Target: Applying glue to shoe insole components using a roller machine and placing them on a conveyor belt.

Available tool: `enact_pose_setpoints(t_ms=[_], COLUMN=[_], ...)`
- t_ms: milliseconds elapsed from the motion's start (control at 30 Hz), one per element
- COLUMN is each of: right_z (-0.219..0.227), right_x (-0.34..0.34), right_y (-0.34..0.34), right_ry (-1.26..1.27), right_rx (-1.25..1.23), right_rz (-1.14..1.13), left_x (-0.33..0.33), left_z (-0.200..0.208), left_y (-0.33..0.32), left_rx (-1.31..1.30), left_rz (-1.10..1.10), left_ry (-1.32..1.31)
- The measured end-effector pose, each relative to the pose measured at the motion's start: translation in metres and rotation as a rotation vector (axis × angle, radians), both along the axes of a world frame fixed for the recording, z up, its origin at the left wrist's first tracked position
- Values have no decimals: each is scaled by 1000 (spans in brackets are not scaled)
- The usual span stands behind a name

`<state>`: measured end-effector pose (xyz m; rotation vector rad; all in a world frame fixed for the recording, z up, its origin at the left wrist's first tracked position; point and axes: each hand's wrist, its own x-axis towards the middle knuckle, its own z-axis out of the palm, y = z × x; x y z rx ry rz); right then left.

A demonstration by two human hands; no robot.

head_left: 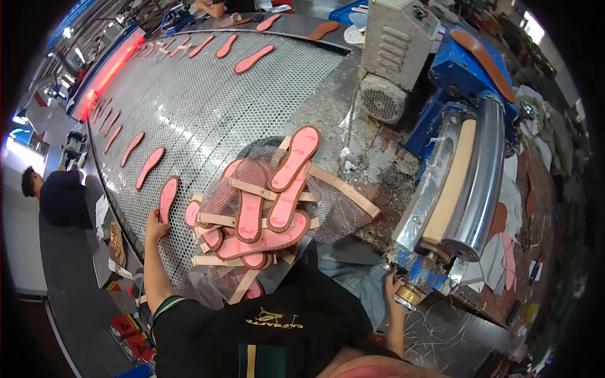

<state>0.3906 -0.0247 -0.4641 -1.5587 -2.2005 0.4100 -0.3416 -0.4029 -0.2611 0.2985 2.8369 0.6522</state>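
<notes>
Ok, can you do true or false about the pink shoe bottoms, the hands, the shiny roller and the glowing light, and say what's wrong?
1. The left hand holds a pink sole. True.
2. The right hand holds a pink sole too. False: the right hand is by a brass-coloured knob.
3. Other pink soles lie on the metal mesh. True.
4. The glowing strip is green. False: the glowing strip is red.
5. The heaped soles overlap. True.
6. The shiny roller is on the picture's left. False: the shiny roller is on the right.

Shoe workshop, mesh conveyor point(208, 113), pink soles point(249, 214)
</notes>
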Motion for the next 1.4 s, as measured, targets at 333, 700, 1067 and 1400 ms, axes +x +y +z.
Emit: enact_pose_setpoints(t_ms=[333, 700, 1067, 1400], right_z=[109, 150, 221, 528], right_x=[-40, -56, 14, -110], right_y=[2, 3, -27, 155], right_ry=[-6, 6, 730, 322], right_rx=[-248, -97, 29, 795], right_rz=[70, -160, -418, 267], left_x=[-9, 163, 176, 163], left_z=[18, 160, 26, 20], left_y=[12, 396, 450, 444], left_rx=[-138, 242, 250, 361], left_rz=[-294, -1155, -1081, -1082], left_ry=[218, 240, 186, 76])
